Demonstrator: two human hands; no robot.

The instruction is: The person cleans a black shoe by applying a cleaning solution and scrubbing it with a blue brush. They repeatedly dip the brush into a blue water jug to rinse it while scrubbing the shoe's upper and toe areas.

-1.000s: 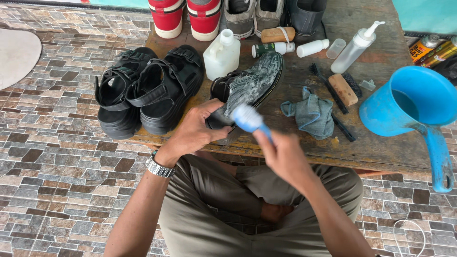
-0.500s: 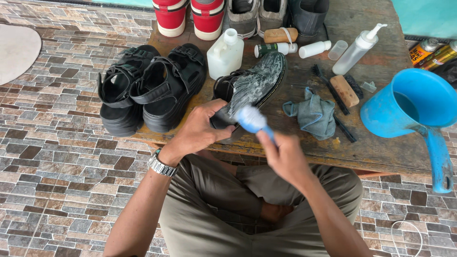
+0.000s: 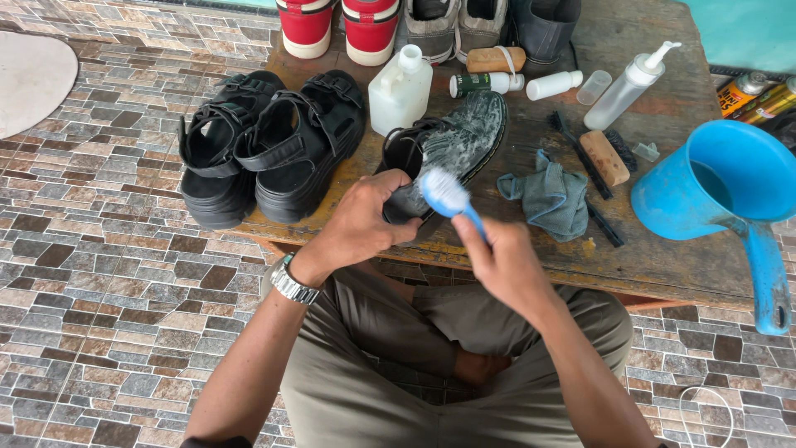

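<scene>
While the left hand (image 3: 365,220) grips the sudsy black shoe (image 3: 452,149), the right hand (image 3: 506,261) clasps a blue-handled brush (image 3: 448,195). Its white bristles touch the leather.

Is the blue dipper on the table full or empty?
Partly full. The blue dipper stands upright on the wooden table, and a dark water surface shows inside its bowl, below the rim.

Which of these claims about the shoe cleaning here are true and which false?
1. The right hand holds a blue brush. True.
2. The left hand grips a red sneaker. False: it steadies the soapy black shoe.
3. The black sandals sit on the wooden table. True.
4. The grey cloth lies inside the blue scoop. False: it lies on the table beside it.
</scene>
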